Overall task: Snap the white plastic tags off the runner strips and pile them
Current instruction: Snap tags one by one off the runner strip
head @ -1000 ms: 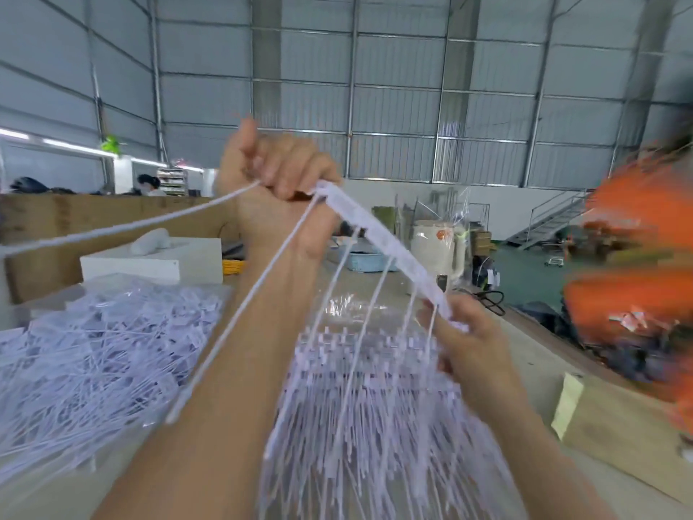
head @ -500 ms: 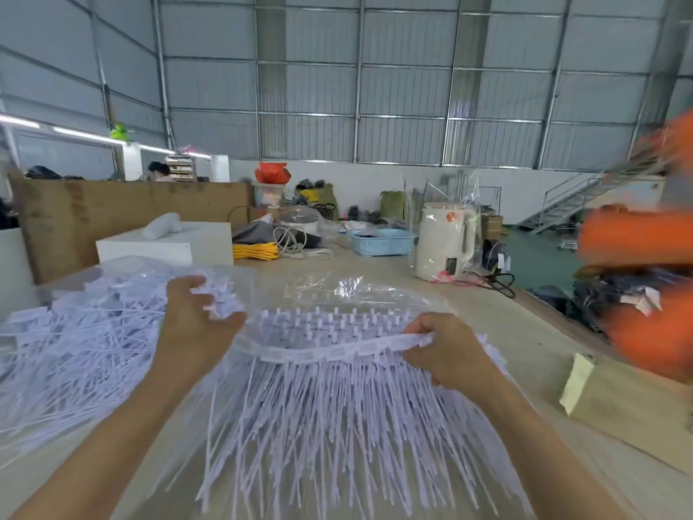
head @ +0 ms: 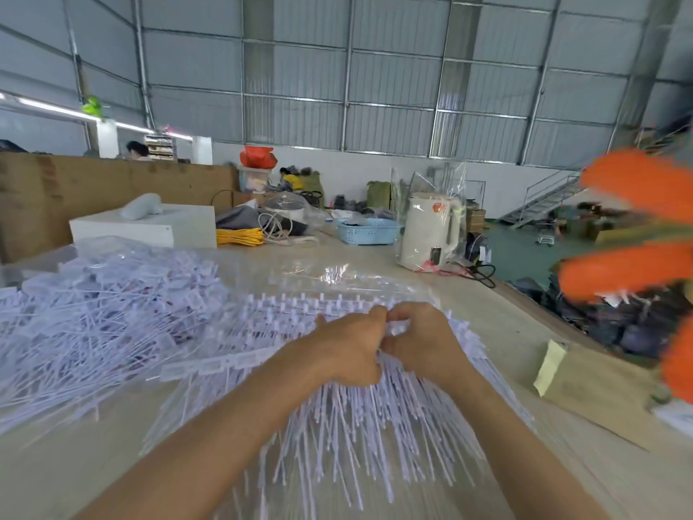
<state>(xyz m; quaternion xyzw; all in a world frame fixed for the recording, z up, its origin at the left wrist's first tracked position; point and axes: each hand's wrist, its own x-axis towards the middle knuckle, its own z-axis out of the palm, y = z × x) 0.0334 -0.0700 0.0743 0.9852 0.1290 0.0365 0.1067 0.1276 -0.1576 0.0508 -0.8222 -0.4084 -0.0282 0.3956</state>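
My left hand [head: 347, 349] and my right hand [head: 423, 341] are close together over the stack of white runner strips [head: 337, 418], whose thin tag tails fan toward me. Both hands have fingers curled and pinch a white runner strip [head: 399, 326] between them at the stack's top. A loose bare runner strip [head: 210, 367] lies flat to the left of my left hand. A big pile of loose white tags [head: 97, 320] fills the table's left side. Clear plastic film [head: 337, 279] lies behind the stack.
A white box [head: 150, 225] stands behind the pile. Yellow cable [head: 240, 236], a blue basket [head: 367, 230] and a white kettle in a bag [head: 427, 234] sit further back. A cardboard piece [head: 596, 388] lies at right. Blurred orange shapes [head: 630, 268] fill the right edge.
My hands dropped from raised height to the stack, then came together from wide apart. My left hand let go of the tags it held and now pinches a strip beside my right.
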